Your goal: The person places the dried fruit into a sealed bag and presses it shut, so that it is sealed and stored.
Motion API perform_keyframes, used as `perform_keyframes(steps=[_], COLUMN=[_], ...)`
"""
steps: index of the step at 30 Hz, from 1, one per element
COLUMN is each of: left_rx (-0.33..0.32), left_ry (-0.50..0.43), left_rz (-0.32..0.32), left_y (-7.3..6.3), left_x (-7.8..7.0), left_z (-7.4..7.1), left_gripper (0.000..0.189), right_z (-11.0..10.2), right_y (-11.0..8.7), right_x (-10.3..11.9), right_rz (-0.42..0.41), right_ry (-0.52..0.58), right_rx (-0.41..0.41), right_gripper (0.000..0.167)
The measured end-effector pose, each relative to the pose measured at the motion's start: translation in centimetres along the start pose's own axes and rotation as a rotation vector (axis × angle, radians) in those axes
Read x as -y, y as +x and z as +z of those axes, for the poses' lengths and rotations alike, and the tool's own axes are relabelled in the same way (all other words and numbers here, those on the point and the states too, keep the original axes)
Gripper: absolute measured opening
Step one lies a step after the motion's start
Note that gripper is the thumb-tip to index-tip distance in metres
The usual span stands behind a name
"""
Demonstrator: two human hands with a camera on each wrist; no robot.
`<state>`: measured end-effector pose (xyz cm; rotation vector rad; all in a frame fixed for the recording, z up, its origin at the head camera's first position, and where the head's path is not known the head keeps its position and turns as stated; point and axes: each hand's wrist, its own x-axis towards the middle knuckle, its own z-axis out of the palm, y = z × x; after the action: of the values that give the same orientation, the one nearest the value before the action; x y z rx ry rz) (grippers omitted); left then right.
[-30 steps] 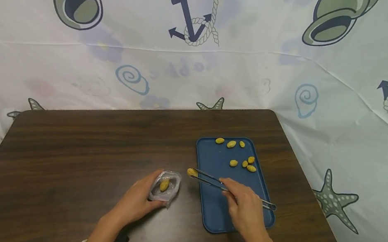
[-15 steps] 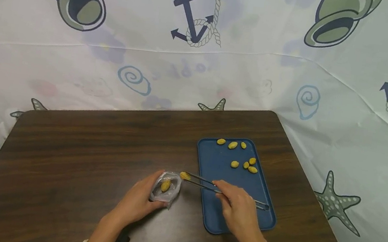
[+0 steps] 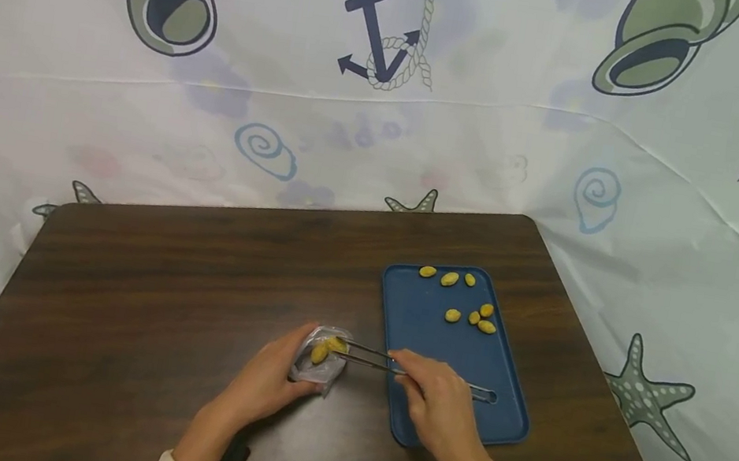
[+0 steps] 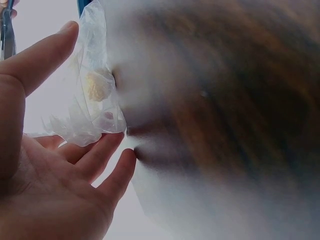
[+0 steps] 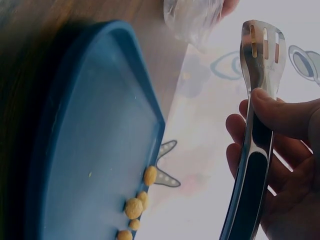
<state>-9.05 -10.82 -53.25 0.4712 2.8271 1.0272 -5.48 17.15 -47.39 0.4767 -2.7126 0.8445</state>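
Note:
My left hand (image 3: 266, 366) grips a small clear plastic bag (image 3: 328, 374), thumb on the near side and fingers round the far side. The bag's mouth faces up, and a yellow oval nut-like piece (image 3: 319, 354) shows inside. My right hand (image 3: 438, 406) holds metal serving tongs (image 3: 369, 363), the thumb pressed along one arm. Their tips reach over the bag's mouth with a second yellow piece (image 3: 337, 344) between them. In the right wrist view the tongs (image 5: 258, 125) show a slotted, fork-like end. Through the bag's wall in the left wrist view one pale piece (image 4: 98, 87) is visible.
A blue rectangular tray (image 3: 413, 325) lies on the right of the brown wood-grain table (image 3: 191, 275). Several yellow pieces (image 3: 450, 279) lie near its far and right edges. A white sheet (image 3: 483, 144) with sea prints hangs behind the table and along its right side.
My right hand has moved left with the tongs, carrying the yellow piece from the tray's left edge to the bag's mouth. My left hand keeps the bag nearly in place.

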Motion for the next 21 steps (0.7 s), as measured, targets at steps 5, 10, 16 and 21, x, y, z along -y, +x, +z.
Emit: perform_keyframes(steps=[5, 10, 16, 21], left_rx=[0.006, 0.011, 0.013, 0.011], left_ry=[-0.015, -0.017, -0.019, -0.02], left_rz=[0.006, 0.003, 0.0, -0.007], left_y=[0.3, 0.5, 0.5, 0.1], left_x=[-0.2, -0.3, -0.3, 0.0], left_z=[0.0, 0.0, 0.1, 0.1], left_gripper=[0.095, 0.095, 0.094, 0.095], right_z=[0.2, 0.3, 0.0, -0.4], right_y=[0.0, 0.0, 0.0, 0.0], right_x=[0.2, 0.1, -0.4, -1.1], right_rz=[0.008, 0.02, 0.055, 0.098], right_ry=[-0.006, 0.002, 0.008, 0.016], right_rx=[0.01, 0.033, 0.051, 0.05], right_gripper=[0.041, 0.045, 0.052, 0.052])
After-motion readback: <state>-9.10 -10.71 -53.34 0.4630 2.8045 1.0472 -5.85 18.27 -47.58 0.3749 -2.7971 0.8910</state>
